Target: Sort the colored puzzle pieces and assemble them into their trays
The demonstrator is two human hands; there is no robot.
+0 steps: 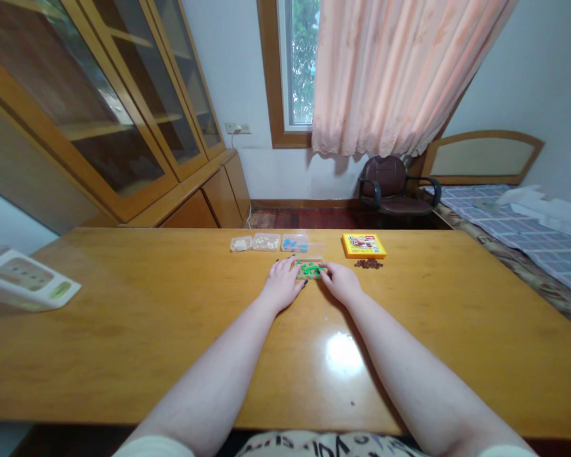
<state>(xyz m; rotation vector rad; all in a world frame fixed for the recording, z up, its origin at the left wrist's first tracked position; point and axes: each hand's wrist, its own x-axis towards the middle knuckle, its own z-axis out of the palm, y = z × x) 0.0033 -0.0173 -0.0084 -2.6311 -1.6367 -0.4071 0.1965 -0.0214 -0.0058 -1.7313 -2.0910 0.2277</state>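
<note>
At center frame, the open left hand rests just beside a clear plastic tray of green pieces, while the right hand's fingers touch its edge, their grip impossible to tell.

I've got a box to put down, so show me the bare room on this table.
Bare wood on the table lies between the white packet and the small clear trays, and right of the brown bits. More lies in front of the left hand and right hand. It's crowded around the tray of green pieces and the yellow box.

left hand and right hand flank a clear box of green pieces on a wooden table.
</note>
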